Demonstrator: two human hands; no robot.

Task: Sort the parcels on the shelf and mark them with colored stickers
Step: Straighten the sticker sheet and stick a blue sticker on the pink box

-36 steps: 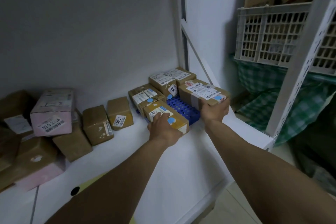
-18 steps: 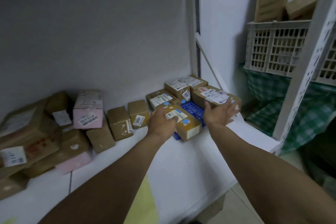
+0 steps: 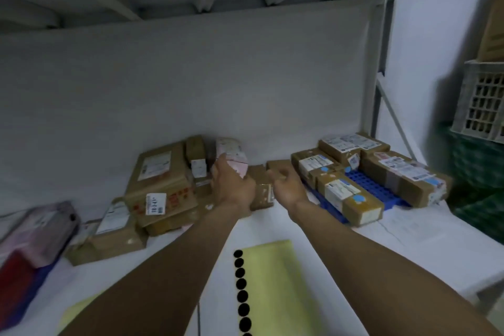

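A pink parcel (image 3: 231,150) leans at the back of the white shelf (image 3: 409,240). My left hand (image 3: 231,185) grips its lower end, thumb on the left side. My right hand (image 3: 289,185) hovers beside it over two small brown boxes (image 3: 264,194), fingers loosely curled and holding nothing. To the right, a blue tray (image 3: 377,191) carries several brown parcels (image 3: 351,199) with blue round stickers. A yellow sticker sheet (image 3: 275,281) with a column of black dots lies near the front edge.
A pile of larger brown parcels (image 3: 161,172) fills the left of the shelf, with a grey wrapped parcel (image 3: 38,232) at the far left. Past the shelf's upright on the right stand a white lattice crate (image 3: 482,101) and green checked cloth (image 3: 477,172).
Both hands left the parcels on the blue tray and moved left. My left hand now grips the pink parcel. The view swung left and up.
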